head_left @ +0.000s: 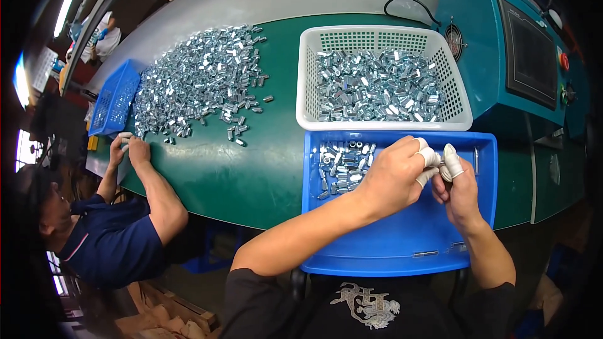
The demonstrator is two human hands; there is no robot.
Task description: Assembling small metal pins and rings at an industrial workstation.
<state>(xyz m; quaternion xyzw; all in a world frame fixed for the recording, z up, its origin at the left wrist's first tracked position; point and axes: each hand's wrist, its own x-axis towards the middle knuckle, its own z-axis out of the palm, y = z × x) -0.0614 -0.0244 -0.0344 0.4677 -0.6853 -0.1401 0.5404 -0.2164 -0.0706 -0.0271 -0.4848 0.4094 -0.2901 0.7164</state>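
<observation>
Above the blue tray, my left hand and my right hand meet with fingertips close together. White finger cots cover several fingertips on both. Each hand is closed in a pinch, and what lies between the fingers is mostly hidden; only a small dark or metallic bit shows. Left of my hands, a group of small shiny hex metal pieces lies in the tray. Loose metal pins rest at the tray's front and right side.
Behind the tray stands a white perforated basket of similar metal pieces. A large pile of them covers the green table on the left, beside a blue basket. A co-worker sits there. A teal machine with a screen stands right.
</observation>
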